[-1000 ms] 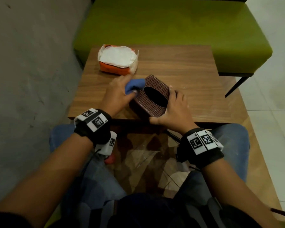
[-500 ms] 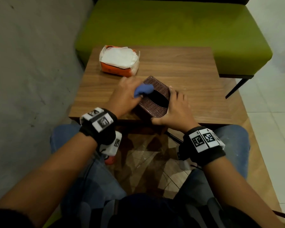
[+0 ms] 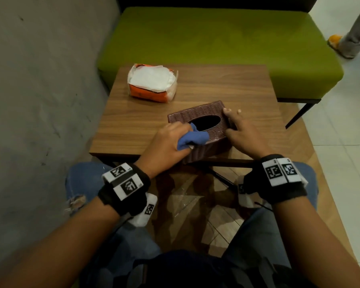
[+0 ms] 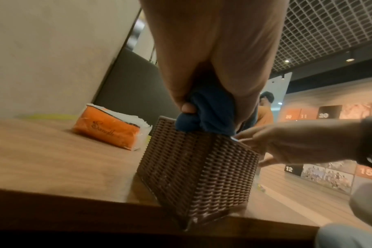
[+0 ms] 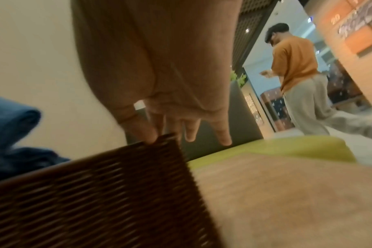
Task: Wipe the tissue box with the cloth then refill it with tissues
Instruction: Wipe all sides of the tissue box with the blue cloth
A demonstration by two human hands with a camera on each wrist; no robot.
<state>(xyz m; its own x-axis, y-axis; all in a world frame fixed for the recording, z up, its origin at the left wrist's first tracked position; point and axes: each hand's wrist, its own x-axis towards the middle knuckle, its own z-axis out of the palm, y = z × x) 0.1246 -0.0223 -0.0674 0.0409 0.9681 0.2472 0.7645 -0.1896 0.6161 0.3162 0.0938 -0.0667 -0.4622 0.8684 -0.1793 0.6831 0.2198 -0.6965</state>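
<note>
A brown woven tissue box (image 3: 197, 112) (image 4: 198, 176) (image 5: 96, 193) stands at the table's front edge, its near corner slightly over the edge. Its oval opening looks dark inside. My left hand (image 3: 166, 142) grips a bunched blue cloth (image 3: 192, 138) (image 4: 210, 117) (image 5: 8, 120) and presses it on the box's top, at the near side of the opening. My right hand (image 3: 241, 134) lies against the box's right end with fingers (image 5: 221, 134) straight. An orange pack of white tissues (image 3: 152, 84) (image 4: 108, 132) lies at the table's far left.
The small wooden table (image 3: 227, 84) stands between a grey wall on the left and a green bench (image 3: 216, 38) behind. My knees are under its front edge. A person (image 5: 295, 67) walks past on the tiled floor at the far right.
The box has turned to lie crosswise. My left hand has drawn the cloth from the box's far left corner toward its near edge. My right hand has shifted along the right end.
</note>
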